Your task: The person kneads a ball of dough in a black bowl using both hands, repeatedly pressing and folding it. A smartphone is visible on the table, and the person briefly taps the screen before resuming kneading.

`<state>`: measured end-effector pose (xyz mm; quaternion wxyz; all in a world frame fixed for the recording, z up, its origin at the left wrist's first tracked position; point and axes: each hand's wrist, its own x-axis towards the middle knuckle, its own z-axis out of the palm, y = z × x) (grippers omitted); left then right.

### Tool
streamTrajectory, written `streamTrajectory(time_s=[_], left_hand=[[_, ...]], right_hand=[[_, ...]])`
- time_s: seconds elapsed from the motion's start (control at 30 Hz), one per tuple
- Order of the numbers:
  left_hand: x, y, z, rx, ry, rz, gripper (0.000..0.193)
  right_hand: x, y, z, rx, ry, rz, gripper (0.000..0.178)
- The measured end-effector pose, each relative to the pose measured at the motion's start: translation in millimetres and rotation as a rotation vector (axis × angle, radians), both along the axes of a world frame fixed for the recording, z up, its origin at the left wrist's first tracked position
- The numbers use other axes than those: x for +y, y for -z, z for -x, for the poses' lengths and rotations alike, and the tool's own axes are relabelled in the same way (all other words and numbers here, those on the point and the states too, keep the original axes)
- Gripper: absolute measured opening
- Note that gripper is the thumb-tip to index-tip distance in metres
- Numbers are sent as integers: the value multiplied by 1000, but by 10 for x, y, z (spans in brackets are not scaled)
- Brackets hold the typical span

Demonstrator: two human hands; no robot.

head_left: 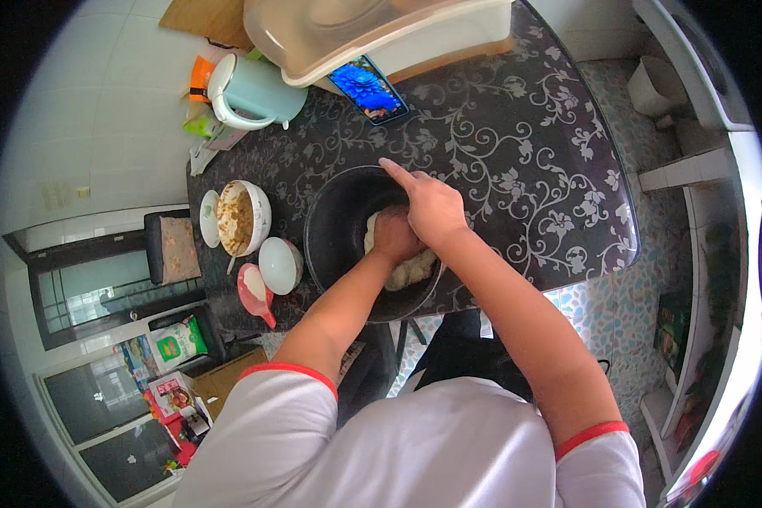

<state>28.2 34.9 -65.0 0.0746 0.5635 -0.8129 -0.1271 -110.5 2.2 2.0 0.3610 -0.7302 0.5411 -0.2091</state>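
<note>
Dough [412, 273]: inside black pot [334, 212], beneath left hand [397, 233] | left hand: on dough, fingers hidden, closure cannot be told | right hand [436, 209]: over pot rim, one finger extended, grip unclear

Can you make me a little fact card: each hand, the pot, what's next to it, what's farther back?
Left hand: inside the pot, on pale dough
Right hand: over the pot's far right edge
Pot: black, round, on a patterned table
Beside pot: small white bowl, bowl of brownish food, red scoop
Farther back: pale blue kettle, phone
</note>
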Motion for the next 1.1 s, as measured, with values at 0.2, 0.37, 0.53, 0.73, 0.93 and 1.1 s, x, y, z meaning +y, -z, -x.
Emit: streamTrajectory(time_s=[0.2,0.37,0.53,0.73,0.93,1.1], left_hand=[[-183,66,26,-256,-198,-153,29],[-299,-75,59,-84,-354,-132,29],[-335,128,-385,526,-328,-353,28],[226,-899,-3,33,-195,-319,33],[377,-395,-61,-76,65,49,51],[180,-156,16,-26,-127,-63,37]], right_hand=[[178,22,-19,-24,134,38,82],[387,35,-57,-153,269,23,70],[158,-139,11,-116,158,-38,68],[-126,41,36,-64,41,-3,68],[-225,-111,50,-40,-129,-97,74],[-212,-103,52,-29,-175,-89,78]])
